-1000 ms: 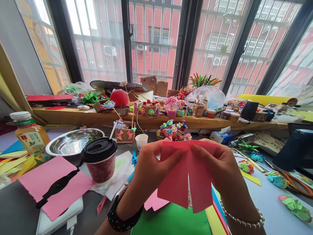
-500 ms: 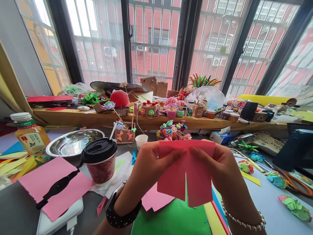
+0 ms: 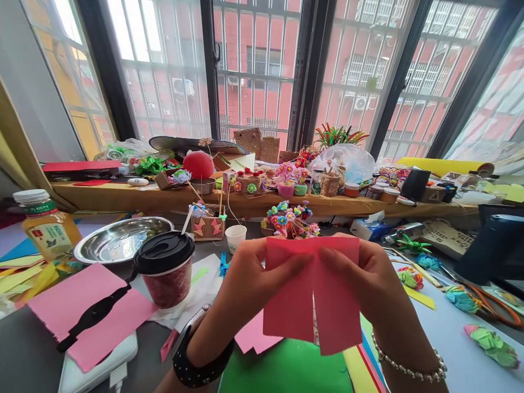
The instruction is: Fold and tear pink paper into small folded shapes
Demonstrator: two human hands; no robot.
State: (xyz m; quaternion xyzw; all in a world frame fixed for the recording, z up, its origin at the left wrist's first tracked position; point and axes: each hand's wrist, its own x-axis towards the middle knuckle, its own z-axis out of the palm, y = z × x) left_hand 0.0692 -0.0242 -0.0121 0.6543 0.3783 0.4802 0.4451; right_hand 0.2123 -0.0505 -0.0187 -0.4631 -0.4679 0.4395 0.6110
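A pink paper (image 3: 289, 311) is held up between both hands, with a slit running from its lower edge up toward the thumbs. My left hand (image 3: 256, 284) pinches its left upper part, thumb in front and fingers behind. On the right upper part, my right hand (image 3: 362, 278) grips the same sheet in the same way, the two thumb tips close together near the middle. Below the held sheet lie more pink paper pieces (image 3: 257, 333) and a green sheet (image 3: 286, 368).
A lidded cup (image 3: 166, 284) stands left of the hands, near a steel plate (image 3: 92, 245) and a bottle (image 3: 51, 232). A torn-edged pink sheet (image 3: 92, 289) lies front left. Folded paper pieces (image 3: 491, 344) and orange-handled scissors (image 3: 497, 308) lie right. A paper cup (image 3: 236, 236) stands behind.
The slit's two flaps have spread slightly, the right one now hanging a little lower and farther right. Both hands still hold the sheet. The view has shifted slightly.
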